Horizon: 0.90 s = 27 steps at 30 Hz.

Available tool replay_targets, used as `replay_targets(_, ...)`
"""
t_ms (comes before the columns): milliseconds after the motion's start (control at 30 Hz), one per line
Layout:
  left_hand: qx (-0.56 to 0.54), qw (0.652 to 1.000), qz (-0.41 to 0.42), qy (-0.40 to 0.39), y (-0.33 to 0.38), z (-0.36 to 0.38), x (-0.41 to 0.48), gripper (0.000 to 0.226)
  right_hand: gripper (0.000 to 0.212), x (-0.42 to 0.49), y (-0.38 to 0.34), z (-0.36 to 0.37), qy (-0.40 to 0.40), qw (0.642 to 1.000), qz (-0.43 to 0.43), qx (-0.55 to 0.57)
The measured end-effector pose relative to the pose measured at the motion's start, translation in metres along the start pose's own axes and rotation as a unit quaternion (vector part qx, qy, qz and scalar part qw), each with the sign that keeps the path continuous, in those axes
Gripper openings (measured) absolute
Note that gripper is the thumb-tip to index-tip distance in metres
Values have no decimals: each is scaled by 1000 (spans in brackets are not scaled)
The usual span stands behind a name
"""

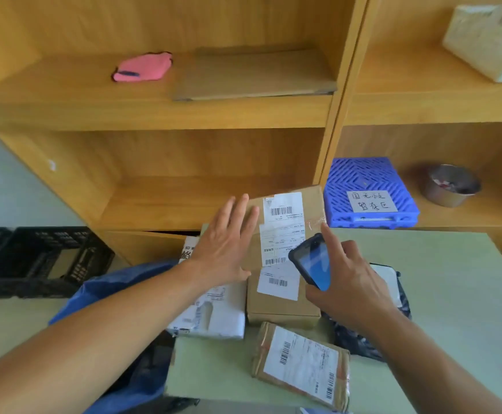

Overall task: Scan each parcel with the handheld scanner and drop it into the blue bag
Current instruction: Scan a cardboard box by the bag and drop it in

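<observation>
Two hands: both are working over a parcel pile at the table's (453, 294) far edge.
Left hand (226, 249): is lying flat on the top box's (285, 204) left part, fingers straight and spread, gripping nothing.
Right hand (348, 282): is gripping the scanner (312, 264), with the index finger sticking out and reaching the top box's taped right edge.
Scanner: is hovering over the lower right of the box's label, with its lit screen facing up and just right of the left hand.
Top box: is lying tilted between the two hands, labels up, and resting on a lower box (282, 309).
White parcel (214, 315): is lying under the left wrist, touching the lower box's left side.
Taped parcel (300, 366): is lying label-up nearest the camera, between the forearms.
Black parcel (393, 294): is showing partly under the right hand.
Blue bag (109, 288): is sitting open left of the table, under the left forearm.
Shelf: is holding a blue crate (369, 192) and a bowl (450, 185) behind the pile.
</observation>
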<state>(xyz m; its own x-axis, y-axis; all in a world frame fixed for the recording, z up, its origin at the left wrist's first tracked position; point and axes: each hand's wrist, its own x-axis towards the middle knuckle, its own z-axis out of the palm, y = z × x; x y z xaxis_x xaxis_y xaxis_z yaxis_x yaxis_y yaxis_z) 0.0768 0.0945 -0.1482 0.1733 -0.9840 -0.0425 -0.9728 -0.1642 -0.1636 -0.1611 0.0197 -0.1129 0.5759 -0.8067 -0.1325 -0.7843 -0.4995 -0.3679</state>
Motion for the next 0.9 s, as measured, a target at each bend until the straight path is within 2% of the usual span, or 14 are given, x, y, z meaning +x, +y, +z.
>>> replay_targets(233,-53,991,-119,-11,-148,36,-127,139,114,7,-159,73,-35,994,-100,-8)
replay_targets(367,-21,982,-189,-1,-244,71,-214,143,111,10,-264,131,-68,985,-155,-18)
replay_targets(500,-30,966,-257,-26,-315,103,-288,143,109,15,-347,182,-103,975,-196,-23)
replay_targets(700,-90,942,-320,-51,-344,158,-352,142,108,16,-398,240,-130,966,-222,-25)
replay_targets(900,-87,962,-231,-113,-326,228,-371,136,109,36,-379,297,-159,960,-228,-43)
